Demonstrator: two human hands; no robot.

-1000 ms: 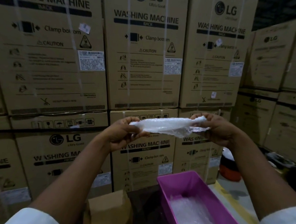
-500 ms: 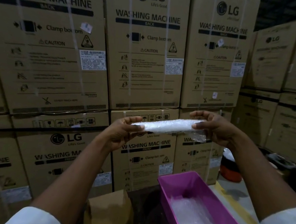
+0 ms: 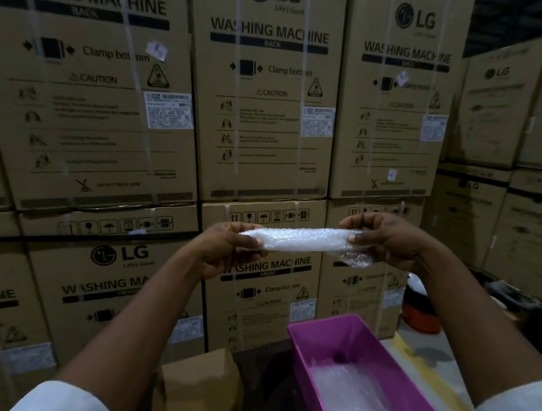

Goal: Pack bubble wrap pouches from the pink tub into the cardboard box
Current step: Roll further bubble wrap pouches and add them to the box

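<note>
A clear bubble wrap pouch [image 3: 299,239], folded into a narrow strip, is held level at chest height. My left hand [image 3: 225,250] pinches its left end and my right hand [image 3: 382,239] pinches its right end, where a loose corner hangs below. Below at the right stands the pink tub [image 3: 410,394] with more bubble wrap pouches [image 3: 349,408] lying in it. The flap of a brown cardboard box [image 3: 196,387] shows at the bottom middle, left of the tub; its inside is hidden.
A wall of stacked washing machine cartons [image 3: 262,105] fills the view ahead and to the right. A dark round container with an orange base [image 3: 419,305] sits on the floor at the right, beyond the tub.
The pouch has been flattened and rolled tighter between both hands. The hands stay at about the same height.
</note>
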